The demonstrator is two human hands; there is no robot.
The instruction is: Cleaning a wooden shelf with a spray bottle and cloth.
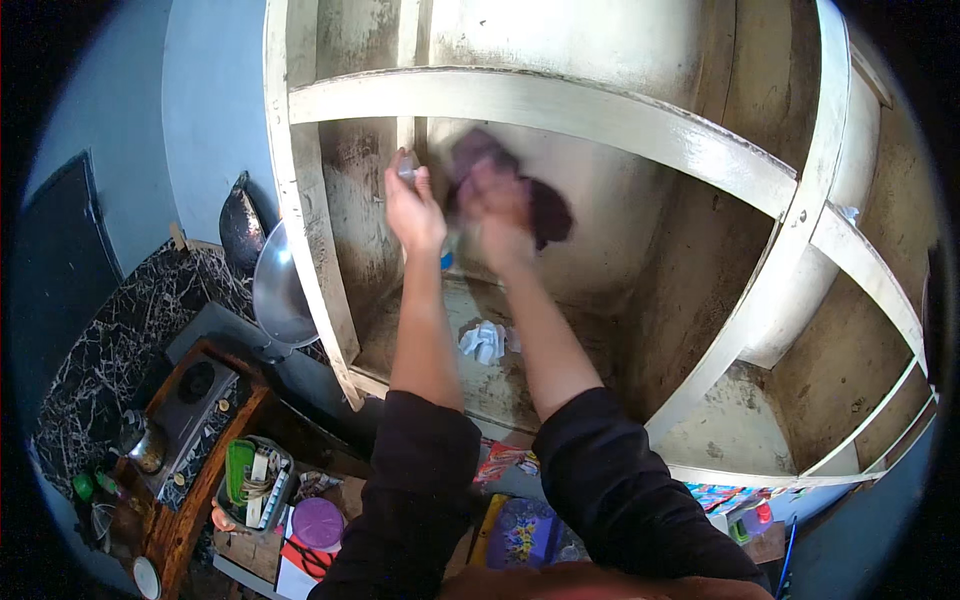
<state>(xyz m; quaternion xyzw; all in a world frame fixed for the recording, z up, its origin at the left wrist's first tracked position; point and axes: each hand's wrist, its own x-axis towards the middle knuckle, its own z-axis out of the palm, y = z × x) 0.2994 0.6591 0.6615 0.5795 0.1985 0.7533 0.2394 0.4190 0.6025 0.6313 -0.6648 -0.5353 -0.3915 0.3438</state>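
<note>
My left hand (pixel 414 210) is raised inside a compartment of a whitish wooden cabinet (pixel 480 88). It is closed around a clear plastic bottle (pixel 407 166), most of which my palm and wrist hide. A bit of blue (pixel 448 260) shows beside that wrist; I cannot tell whether it belongs to the bottle. To its right, my right hand (pixel 495 199), blurred, presses a dark maroon cloth (pixel 551 214) at the stained back panel (pixel 607 172). Below both hands, a crumpled white and pale-blue wrapper (pixel 484 343) lies on the compartment floor (pixel 450 300).
Cabinet rails and uprights (pixel 806 180) frame the compartment. At left hang a metal pan (pixel 285 289) and a dark wok (pixel 241 225). Lower down are a gas stove (pixel 196 409) with a kettle (pixel 142 442), a basket of items (pixel 255 484) and a purple lidded container (pixel 318 523).
</note>
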